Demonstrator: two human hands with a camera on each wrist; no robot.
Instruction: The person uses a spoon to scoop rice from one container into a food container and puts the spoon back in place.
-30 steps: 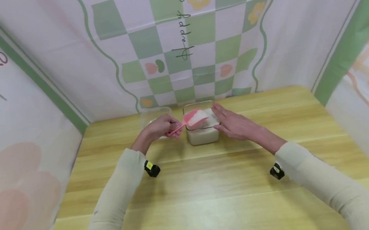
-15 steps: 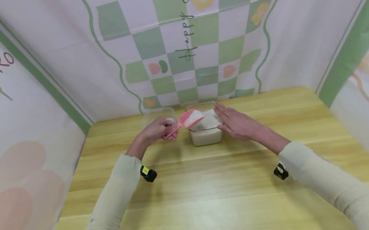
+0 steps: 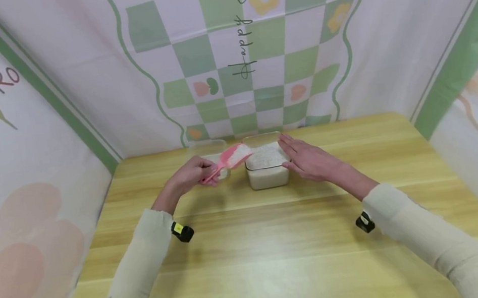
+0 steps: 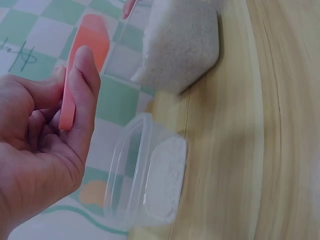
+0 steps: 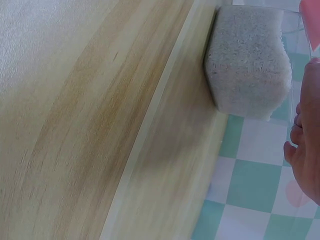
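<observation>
**Head view: pink scoop (image 3: 231, 155) held loaded above the surface (image 3: 254, 254)**

The scoop carries white grains (image 3: 240, 154), its bowl kept near level, presumably against spilling. At eight to nine o'clock from it, the left hand (image 3: 189, 174) pinches the handle between thumb and fingers, leaving the bowl unobstructed. At nine o'clock, partly behind that hand, sits a plastic tub (image 4: 144, 155) with a layer of grains at its bottom. Between three and four o'clock stands a glass container (image 3: 267, 167), well filled. At its three o'clock, the right hand (image 3: 309, 160) lays straight fingers along the rim, likely steadying it; exact contact is unclear. Checked cloth (image 3: 268, 38) hangs at twelve o'clock.
</observation>
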